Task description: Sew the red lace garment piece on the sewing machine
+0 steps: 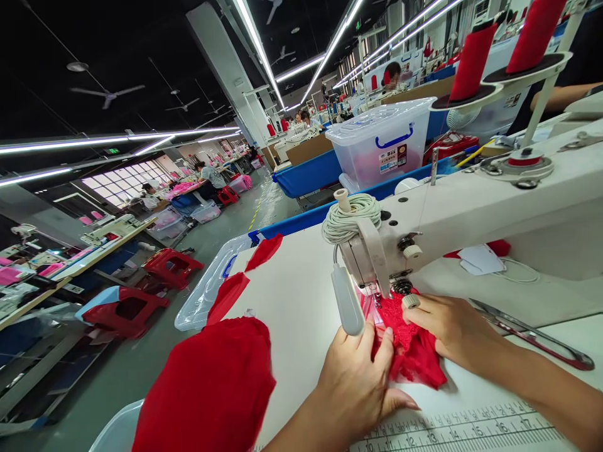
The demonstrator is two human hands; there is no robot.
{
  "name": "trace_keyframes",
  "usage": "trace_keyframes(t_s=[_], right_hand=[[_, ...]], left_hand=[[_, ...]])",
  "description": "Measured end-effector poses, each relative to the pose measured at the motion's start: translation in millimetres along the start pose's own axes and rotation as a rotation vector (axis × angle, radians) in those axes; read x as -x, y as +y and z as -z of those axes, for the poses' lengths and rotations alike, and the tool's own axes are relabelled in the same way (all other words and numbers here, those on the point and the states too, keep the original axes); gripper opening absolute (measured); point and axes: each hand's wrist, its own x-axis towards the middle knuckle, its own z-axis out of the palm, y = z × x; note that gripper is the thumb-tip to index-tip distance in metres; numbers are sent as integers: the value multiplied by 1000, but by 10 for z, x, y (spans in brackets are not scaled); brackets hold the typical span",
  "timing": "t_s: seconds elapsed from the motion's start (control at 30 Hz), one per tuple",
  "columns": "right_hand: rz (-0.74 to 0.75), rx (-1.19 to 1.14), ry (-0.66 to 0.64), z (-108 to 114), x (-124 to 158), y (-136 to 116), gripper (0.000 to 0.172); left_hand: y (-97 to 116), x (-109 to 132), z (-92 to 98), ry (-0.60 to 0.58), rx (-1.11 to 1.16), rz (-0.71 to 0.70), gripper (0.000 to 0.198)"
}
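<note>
While right hand (455, 323) pinches one lace piece (417, 361) | left hand (354, 373) touches it, grip unclear | two near thread cones (472, 63)

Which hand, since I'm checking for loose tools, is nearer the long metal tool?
Right: the right hand is beside the metal tool, at the red lace piece; the left hand is farther, on the piece's other side.

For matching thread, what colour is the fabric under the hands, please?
The fabric is red, seen in the head view.
</note>
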Motion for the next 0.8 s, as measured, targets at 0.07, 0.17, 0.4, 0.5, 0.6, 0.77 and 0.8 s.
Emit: trace_keyframes(t_s=[0.07,0.17,0.4,0.5,0.6,0.77,0.8], right_hand=[[-12,-3,-10,-3,3,-1,37],[-18,-15,-32,5,2,-1,35],[-8,-45,-10,-32,-10,34,38],[-10,-72,-36,-39,-7,45,40],[-19,-98,-80,2,-4,39,41],[-16,-122,-145,94,5,-5,46],[-22,-113,-148,99,8,-12,46]], left_hand=[[5,11,-1,-11,-4,6,83],[5,14,7,-23,-1,7,84],[-14,1,-8,1,-21,7,83],[-17,-2,-28,-1,-1,20,82],[-16,-8,-31,-26,25,35,79],[8,-36,21,-82,52,63,56],[16,-42,30,-81,52,69,50]])
